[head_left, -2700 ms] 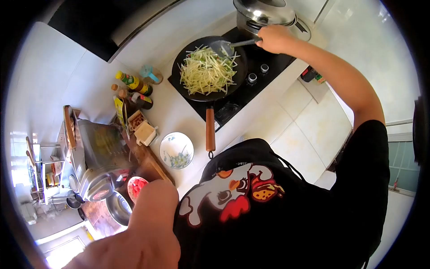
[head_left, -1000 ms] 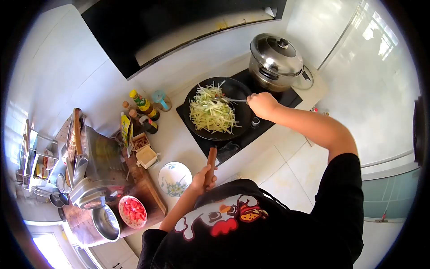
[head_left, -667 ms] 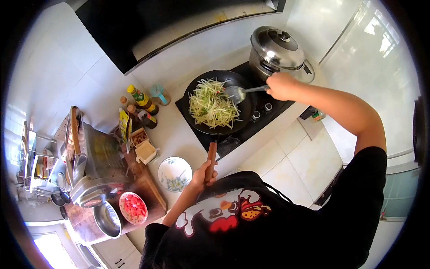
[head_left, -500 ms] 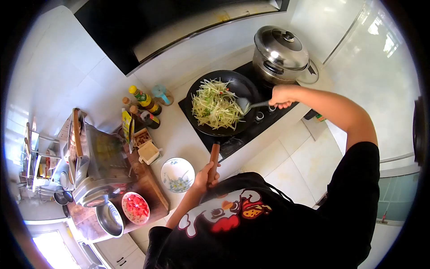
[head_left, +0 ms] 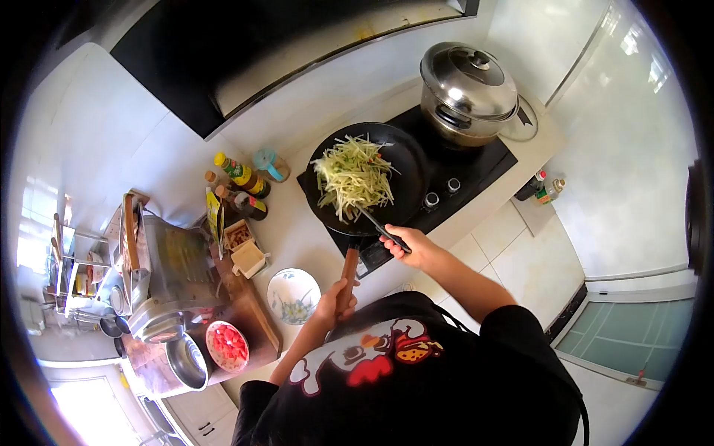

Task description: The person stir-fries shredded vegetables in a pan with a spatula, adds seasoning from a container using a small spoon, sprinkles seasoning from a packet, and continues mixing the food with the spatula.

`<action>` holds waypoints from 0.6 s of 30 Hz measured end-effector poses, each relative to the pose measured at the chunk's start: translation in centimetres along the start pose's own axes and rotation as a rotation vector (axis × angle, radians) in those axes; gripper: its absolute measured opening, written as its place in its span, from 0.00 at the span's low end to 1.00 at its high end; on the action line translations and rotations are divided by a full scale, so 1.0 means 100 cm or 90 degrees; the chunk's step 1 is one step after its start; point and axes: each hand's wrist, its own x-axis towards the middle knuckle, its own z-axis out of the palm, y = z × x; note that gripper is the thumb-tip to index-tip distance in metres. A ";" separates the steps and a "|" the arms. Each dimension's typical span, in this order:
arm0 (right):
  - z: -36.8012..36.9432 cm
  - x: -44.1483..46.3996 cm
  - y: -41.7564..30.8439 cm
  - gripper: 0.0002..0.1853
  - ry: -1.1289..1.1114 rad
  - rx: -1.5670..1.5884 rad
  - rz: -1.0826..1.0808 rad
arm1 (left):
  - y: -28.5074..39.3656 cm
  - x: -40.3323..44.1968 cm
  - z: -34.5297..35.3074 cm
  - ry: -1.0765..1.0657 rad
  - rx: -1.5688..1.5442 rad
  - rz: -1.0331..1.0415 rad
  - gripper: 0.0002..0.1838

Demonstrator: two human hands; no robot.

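My left hand [head_left: 332, 302] is wrapped around the brown wooden handle [head_left: 349, 267] of a black wok [head_left: 410, 171] on the stove. Pale green-yellow shredded vegetable strips [head_left: 355, 172], perhaps potato, lie heaped on the wok's left side, with a few red bits among them. My right hand [head_left: 409, 247] grips the black handle of a spatula [head_left: 381, 225] above the wok's near edge. The spatula's blade is hidden under the near side of the strips. A white bowl with a floral pattern [head_left: 294, 286] sits left of my left hand.
A lidded steel pot [head_left: 468, 97] occupies the stove's far right. Seasoning bottles [head_left: 242, 175] and a blue-lidded jar [head_left: 271, 165] line the wall. On the wooden board [head_left: 260, 312] at left are a bowl of chopped red pieces [head_left: 227, 346] and a steel bowl [head_left: 187, 362].
My right hand has swung left and toward my body with the spatula, from the wok's right side to its near edge. The strips are bunched further left; my left hand keeps the wok handle.
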 end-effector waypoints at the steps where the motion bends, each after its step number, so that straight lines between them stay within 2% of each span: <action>1: -0.003 0.001 0.003 0.17 -0.052 0.064 0.013 | 0.000 0.000 0.000 0.008 -0.001 -0.005 0.21; 2: -0.005 0.001 0.006 0.17 -0.053 0.063 0.012 | 0.000 0.000 0.000 0.008 0.000 -0.003 0.21; 4: -0.010 0.000 0.010 0.17 -0.163 0.222 0.021 | 0.001 -0.001 0.001 0.009 -0.002 -0.007 0.21; 6: -0.019 -0.003 0.010 0.17 -0.188 0.280 0.023 | 0.003 -0.003 0.004 0.006 -0.003 -0.003 0.22; 8: -0.027 -0.015 0.007 0.16 -0.298 0.363 0.017 | 0.003 -0.005 0.004 0.004 -0.004 0.001 0.22; 12: -0.040 -0.048 -0.005 0.16 -0.369 0.365 0.046 | 0.002 -0.004 0.003 0.001 0.000 0.011 0.22; 14: -0.043 -0.066 -0.015 0.17 -0.353 0.351 0.058 | 0.003 -0.004 0.003 -0.003 -0.004 0.006 0.22; 18: -0.026 -0.116 -0.054 0.19 -0.065 -0.112 0.061 | 0.002 -0.002 0.000 -0.028 -0.005 0.005 0.20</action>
